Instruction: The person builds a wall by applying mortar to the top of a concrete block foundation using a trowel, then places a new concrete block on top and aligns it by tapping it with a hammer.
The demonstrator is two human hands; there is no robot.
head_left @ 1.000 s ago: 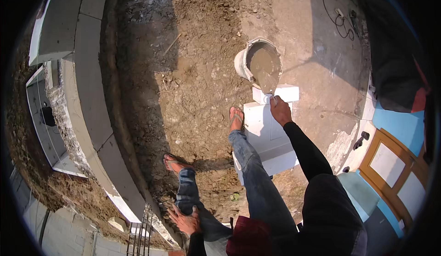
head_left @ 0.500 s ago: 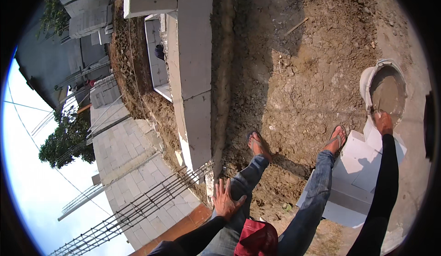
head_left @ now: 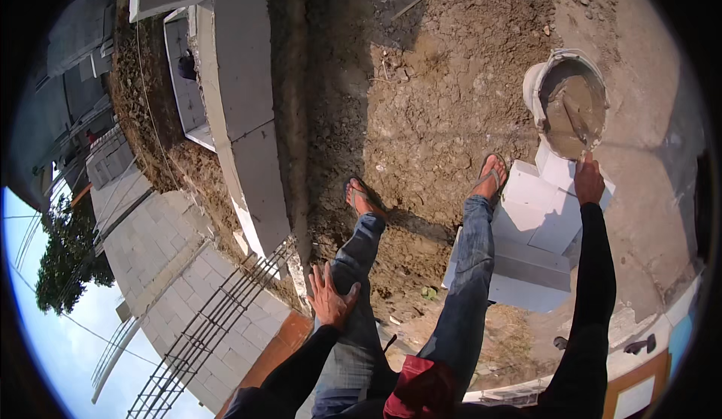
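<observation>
My right hand (head_left: pixel 589 181) is closed round the handle of a trowel (head_left: pixel 577 121), at the right. The trowel's blade dips into wet grey mortar (head_left: pixel 562 102), so its shape is partly hidden. That mortar fills much of a pale, crusted bucket (head_left: pixel 533 92), which stands just beyond the hand. My left hand (head_left: pixel 331 299) lies with fingers spread on my left leg in jeans (head_left: pixel 356 257), near the end of a low wall of light grey blocks (head_left: pixel 245 103). It holds nothing.
White blocks (head_left: pixel 526 202) are stacked beside my right leg, below the bucket. A cage of steel bars (head_left: pixel 218 315) juts out at lower left. Rough soil (head_left: pixel 444 103) lies around my sandalled feet. A thin stick (head_left: pixel 412 4) rests farther off.
The view has shifted, so the scene sits farther left and higher. My right hand has drawn back slightly toward the bucket's near rim, showing more of the trowel. My left hand stays on the leg.
</observation>
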